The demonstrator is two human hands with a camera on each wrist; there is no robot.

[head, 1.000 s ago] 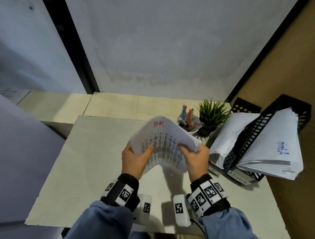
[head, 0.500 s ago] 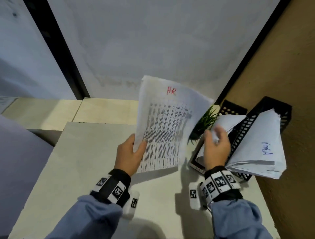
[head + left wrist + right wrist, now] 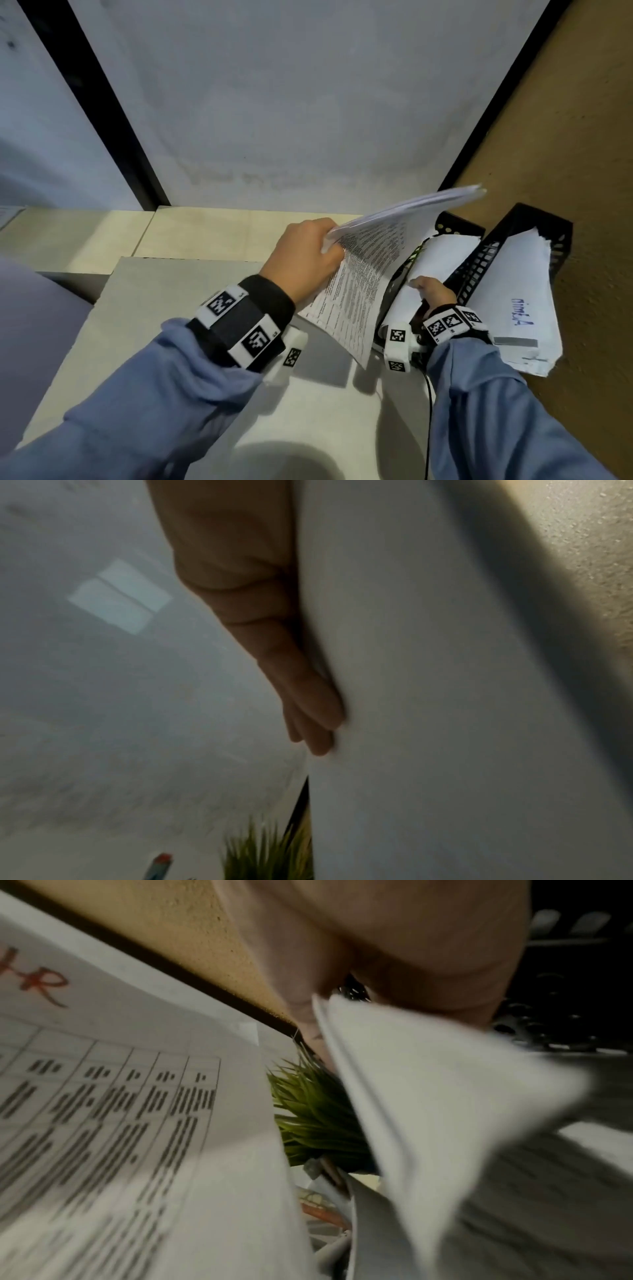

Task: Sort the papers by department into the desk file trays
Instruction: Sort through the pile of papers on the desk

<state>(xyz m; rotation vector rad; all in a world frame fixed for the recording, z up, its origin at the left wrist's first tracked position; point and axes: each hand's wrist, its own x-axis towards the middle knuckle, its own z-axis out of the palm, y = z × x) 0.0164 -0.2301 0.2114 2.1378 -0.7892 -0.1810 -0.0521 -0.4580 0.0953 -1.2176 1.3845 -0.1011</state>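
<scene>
My left hand (image 3: pixel 322 251) pinches a sheaf of printed sheets marked HR (image 3: pixel 366 274), thumb on top and fingers (image 3: pixel 311 710) flat against its blank back (image 3: pixel 445 696). The sheaf tilts right, its far edge over the black mesh trays. The red HR mark (image 3: pixel 37 980) shows in the right wrist view. My right hand (image 3: pixel 432 294) grips the near end of the white papers (image 3: pixel 442 260) lying in the left tray (image 3: pixel 460 228), pinching their edge (image 3: pixel 394 1069). The right tray (image 3: pixel 537 228) holds papers with "Admin" in blue (image 3: pixel 513 301).
A small green plant (image 3: pixel 315 1118) and a pen cup stand just behind the trays, mostly hidden by the sheaf. A brown textured wall (image 3: pixel 565 137) runs along the right side of the trays. The pale desk top (image 3: pixel 171 308) stretches to the left.
My left hand has swung the HR sheaf right and tipped it down over the trays. My right hand has dropped lower and now grips the left tray's papers.
</scene>
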